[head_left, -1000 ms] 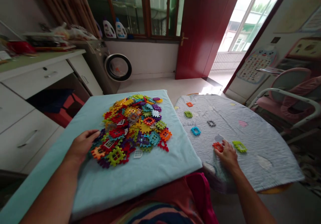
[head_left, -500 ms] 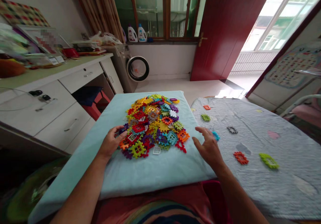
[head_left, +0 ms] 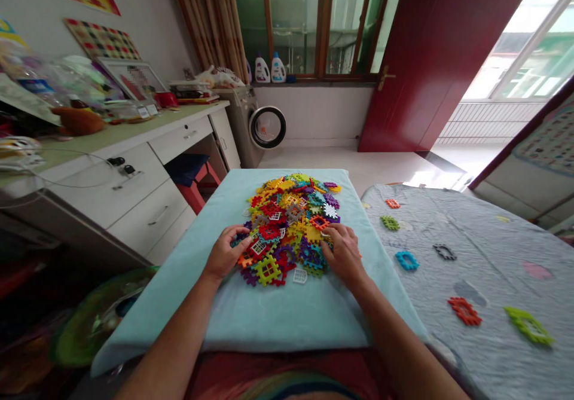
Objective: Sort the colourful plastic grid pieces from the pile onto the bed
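Observation:
A heap of colourful plastic interlocking building pieces [head_left: 268,268] lies on the table with the light-blue cloth [head_left: 251,322]. My left hand [head_left: 226,252] rests at the heap's left edge, thumb and fingers apart around the outer pieces. On the opposite side, my right hand [head_left: 344,255] reaches over the heap's right edge with its thumb spread from the fingers. It covers some pieces there, and its fingertips touch the heap near a yellow piece. A white window-shaped piece [head_left: 300,276] lies at the near side of the heap, between the hands.
On the grey-blue cloth [head_left: 421,304] at right lie several separate pieces: a blue one [head_left: 406,260], a dark grey one [head_left: 445,252], a red one [head_left: 464,311] and green ones [head_left: 530,326]. A white desk [head_left: 134,197] stands left, a washing machine [head_left: 251,125] behind.
My right hand has moved left from beside the grey-blue cloth onto the heap's right edge. The blue piece there now shows fully. My left hand stays at the heap; the camera view has turned left.

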A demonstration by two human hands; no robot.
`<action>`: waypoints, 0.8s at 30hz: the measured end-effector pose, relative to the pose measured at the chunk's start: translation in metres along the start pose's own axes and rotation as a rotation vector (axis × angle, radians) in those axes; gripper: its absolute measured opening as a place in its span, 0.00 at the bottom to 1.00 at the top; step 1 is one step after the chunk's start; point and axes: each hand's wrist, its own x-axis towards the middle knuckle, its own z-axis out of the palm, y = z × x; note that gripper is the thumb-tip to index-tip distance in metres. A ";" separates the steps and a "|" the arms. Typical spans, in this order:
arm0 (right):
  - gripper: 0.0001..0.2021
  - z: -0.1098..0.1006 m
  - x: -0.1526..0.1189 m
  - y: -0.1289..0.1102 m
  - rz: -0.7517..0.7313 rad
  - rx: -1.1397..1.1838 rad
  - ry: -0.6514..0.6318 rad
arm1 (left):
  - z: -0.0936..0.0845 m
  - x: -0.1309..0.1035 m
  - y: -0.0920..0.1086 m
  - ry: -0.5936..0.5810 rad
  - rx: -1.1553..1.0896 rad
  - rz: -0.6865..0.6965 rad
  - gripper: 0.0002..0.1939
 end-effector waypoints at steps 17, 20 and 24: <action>0.13 0.005 -0.007 0.023 0.138 0.117 0.287 | -0.010 -0.018 0.041 0.113 0.128 0.331 0.10; 0.16 -0.001 -0.005 0.041 0.350 0.245 0.386 | -0.010 -0.032 0.055 0.012 0.197 0.488 0.09; 0.18 -0.005 -0.003 0.058 0.498 0.324 0.425 | -0.003 -0.048 0.053 -0.081 0.315 0.592 0.16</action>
